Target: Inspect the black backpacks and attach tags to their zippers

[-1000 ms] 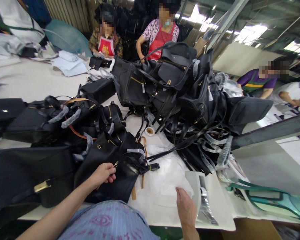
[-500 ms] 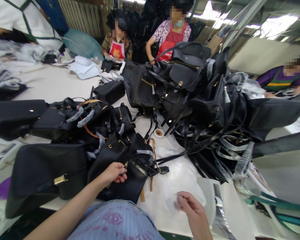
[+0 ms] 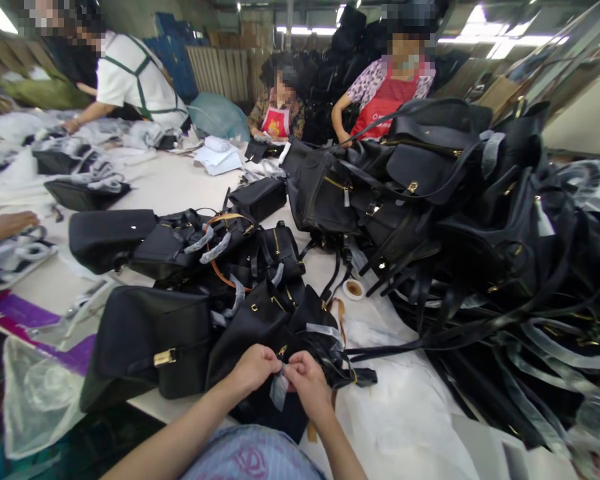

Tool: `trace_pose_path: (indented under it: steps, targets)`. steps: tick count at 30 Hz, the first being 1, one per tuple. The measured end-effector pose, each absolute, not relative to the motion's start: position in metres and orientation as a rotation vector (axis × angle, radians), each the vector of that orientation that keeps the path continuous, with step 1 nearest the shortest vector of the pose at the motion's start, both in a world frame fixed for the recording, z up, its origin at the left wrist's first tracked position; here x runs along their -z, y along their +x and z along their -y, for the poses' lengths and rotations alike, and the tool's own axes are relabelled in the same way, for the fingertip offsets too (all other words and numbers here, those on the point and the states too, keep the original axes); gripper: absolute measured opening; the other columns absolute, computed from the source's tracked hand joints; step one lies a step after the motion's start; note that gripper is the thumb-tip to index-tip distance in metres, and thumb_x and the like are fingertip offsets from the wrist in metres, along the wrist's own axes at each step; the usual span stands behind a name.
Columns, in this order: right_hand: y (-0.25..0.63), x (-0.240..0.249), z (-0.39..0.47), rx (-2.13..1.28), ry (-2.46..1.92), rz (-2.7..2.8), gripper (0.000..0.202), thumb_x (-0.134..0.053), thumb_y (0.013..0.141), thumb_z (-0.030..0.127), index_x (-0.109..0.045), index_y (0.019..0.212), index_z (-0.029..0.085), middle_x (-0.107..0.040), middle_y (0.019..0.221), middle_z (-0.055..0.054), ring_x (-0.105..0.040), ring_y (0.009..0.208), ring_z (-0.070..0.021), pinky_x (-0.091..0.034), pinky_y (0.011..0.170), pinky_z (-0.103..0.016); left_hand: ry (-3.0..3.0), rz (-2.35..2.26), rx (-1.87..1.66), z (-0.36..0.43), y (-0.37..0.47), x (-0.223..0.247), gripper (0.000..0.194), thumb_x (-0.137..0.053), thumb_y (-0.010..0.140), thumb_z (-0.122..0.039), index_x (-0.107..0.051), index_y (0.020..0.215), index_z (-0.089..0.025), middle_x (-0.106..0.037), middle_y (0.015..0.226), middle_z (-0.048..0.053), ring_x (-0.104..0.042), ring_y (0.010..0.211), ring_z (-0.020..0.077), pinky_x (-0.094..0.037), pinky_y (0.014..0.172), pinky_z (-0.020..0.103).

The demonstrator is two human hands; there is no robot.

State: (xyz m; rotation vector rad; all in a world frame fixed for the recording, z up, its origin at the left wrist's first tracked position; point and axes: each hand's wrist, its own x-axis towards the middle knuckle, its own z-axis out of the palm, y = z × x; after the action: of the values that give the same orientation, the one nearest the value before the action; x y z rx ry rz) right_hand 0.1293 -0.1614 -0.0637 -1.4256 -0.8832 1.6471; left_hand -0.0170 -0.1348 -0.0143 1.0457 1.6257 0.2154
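A black bag with gold zips lies in front of me at the table's near edge. Over it, my left hand is closed in a pinch at a gold zip pull. Close beside it, my right hand pinches a small piece of clear plastic film, which hangs down between the two hands. The fingertips of both hands nearly meet. Just what the left fingertips grip at the pull is partly hidden.
A boxy black bag stands at the left, and more black bags lie behind it. A tall heap of black bags fills the right. A small round dish sits mid-table. Several people are around the table.
My right hand has moved left from the white sheet to the bag, bringing the film beside my left hand. The view has turned left, showing another person and a hand at the left.
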Motion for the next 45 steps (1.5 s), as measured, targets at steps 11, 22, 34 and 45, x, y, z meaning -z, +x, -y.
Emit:
trace_pose_path:
  steps: [11,22,34,45]
  targets:
    - [0.119,0.067,0.162,-1.759,-1.344,0.581,0.04,-0.076,0.063,0.05,-0.056,0.078,0.019,-0.053,0.061,0.006,-0.053,0.056,-0.0109,-0.046,0.054,-0.023,1.369,-1.787,-0.168,0.144,-0.008,-0.002,0.022,-0.054,0.074,-0.024,-0.061,0.054,-0.017,-0.054,0.054,-0.002,-0.05,0.061,0.0139,-0.026,0.057,0.024]
    - [0.117,0.084,0.164,-1.711,-1.389,0.536,0.036,-0.078,0.06,0.042,-0.055,0.076,0.02,-0.051,0.053,0.008,-0.046,0.045,-0.0096,-0.034,0.044,-0.021,0.744,-1.764,-0.529,0.158,0.003,0.033,0.017,-0.065,0.068,-0.016,-0.049,0.075,-0.018,-0.051,0.054,-0.007,-0.047,0.043,0.009,-0.032,0.042,0.018]
    - [0.124,0.077,0.161,-1.704,-1.435,0.596,0.038,-0.079,0.06,0.044,-0.058,0.079,0.018,-0.062,0.057,0.004,-0.053,0.051,-0.0125,-0.041,0.048,-0.022,0.482,-1.742,-0.554,0.153,0.006,0.036,0.03,-0.064,0.073,-0.044,-0.065,0.068,-0.014,-0.052,0.051,-0.001,-0.045,0.043,0.0094,-0.031,0.043,0.02]
    - [0.129,0.072,0.173,-1.875,-1.249,0.16,0.041,-0.086,0.052,0.042,-0.07,0.082,0.019,-0.074,0.082,-0.006,-0.069,0.077,-0.0212,-0.055,0.072,-0.032,0.58,-1.782,-0.682,0.153,0.007,0.044,0.017,-0.061,0.075,-0.025,-0.064,0.064,-0.012,-0.054,0.051,-0.001,-0.046,0.047,0.0102,-0.034,0.049,0.023]
